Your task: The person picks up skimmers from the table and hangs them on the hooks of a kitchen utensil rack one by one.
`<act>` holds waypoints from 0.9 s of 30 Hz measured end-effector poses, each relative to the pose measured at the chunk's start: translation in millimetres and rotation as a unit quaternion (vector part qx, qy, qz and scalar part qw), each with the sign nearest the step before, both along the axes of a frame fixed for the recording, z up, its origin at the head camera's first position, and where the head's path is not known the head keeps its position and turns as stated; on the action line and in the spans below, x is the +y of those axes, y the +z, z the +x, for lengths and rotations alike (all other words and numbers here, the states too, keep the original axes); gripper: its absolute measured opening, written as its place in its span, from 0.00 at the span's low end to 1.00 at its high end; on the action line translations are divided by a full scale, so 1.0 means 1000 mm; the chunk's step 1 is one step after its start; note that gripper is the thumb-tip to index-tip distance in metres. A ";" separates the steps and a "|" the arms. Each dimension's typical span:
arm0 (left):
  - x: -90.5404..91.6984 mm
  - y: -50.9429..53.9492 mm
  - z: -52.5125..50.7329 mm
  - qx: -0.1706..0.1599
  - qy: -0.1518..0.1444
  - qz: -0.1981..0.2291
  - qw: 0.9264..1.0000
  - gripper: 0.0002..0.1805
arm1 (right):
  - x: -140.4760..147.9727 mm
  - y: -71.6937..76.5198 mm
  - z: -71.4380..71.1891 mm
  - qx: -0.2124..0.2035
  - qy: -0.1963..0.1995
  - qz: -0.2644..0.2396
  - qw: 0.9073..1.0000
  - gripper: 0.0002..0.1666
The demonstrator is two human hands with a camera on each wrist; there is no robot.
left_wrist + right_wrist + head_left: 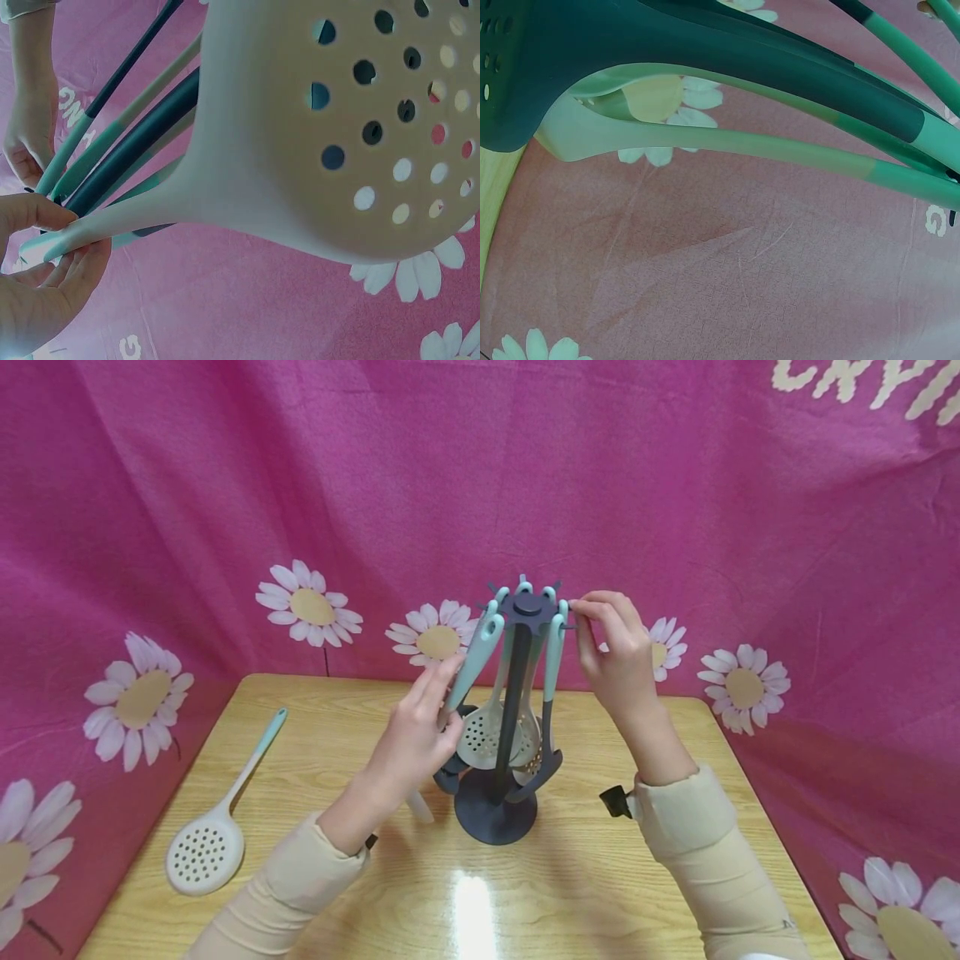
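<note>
My left hand grips the mint handle of a perforated skimmer, held beside a dark utensil stand. The skimmer's pale, holed head fills much of the left wrist view; in the head view my hand and arm hide most of it. At the stand's top right, my right hand pinches a hook with thumb and forefinger, close to the hanging handles. A dark-ended utensil with a mint handle and pale slotted ones hang around the pole. The right wrist view shows hanging utensils but no hand.
Another white skimmer with a mint-tipped handle lies on the wooden table at the left. Behind and around the table hangs a pink cloth printed with white daisies.
</note>
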State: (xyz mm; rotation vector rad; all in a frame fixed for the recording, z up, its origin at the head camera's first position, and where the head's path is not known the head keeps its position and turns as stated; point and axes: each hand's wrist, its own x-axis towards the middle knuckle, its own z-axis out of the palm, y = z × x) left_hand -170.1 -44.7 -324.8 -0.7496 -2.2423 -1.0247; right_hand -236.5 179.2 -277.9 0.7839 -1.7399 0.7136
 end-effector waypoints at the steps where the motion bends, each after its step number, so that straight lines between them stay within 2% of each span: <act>1: 0.001 0.000 0.000 0.001 0.001 -0.001 1.000 0.35 | 0.000 0.000 0.000 0.000 0.000 -0.001 1.000 0.04; 27: 0.017 -0.011 -0.006 0.007 0.009 -0.001 1.000 0.35 | -0.001 -0.001 -0.001 0.003 0.005 -0.007 1.000 0.05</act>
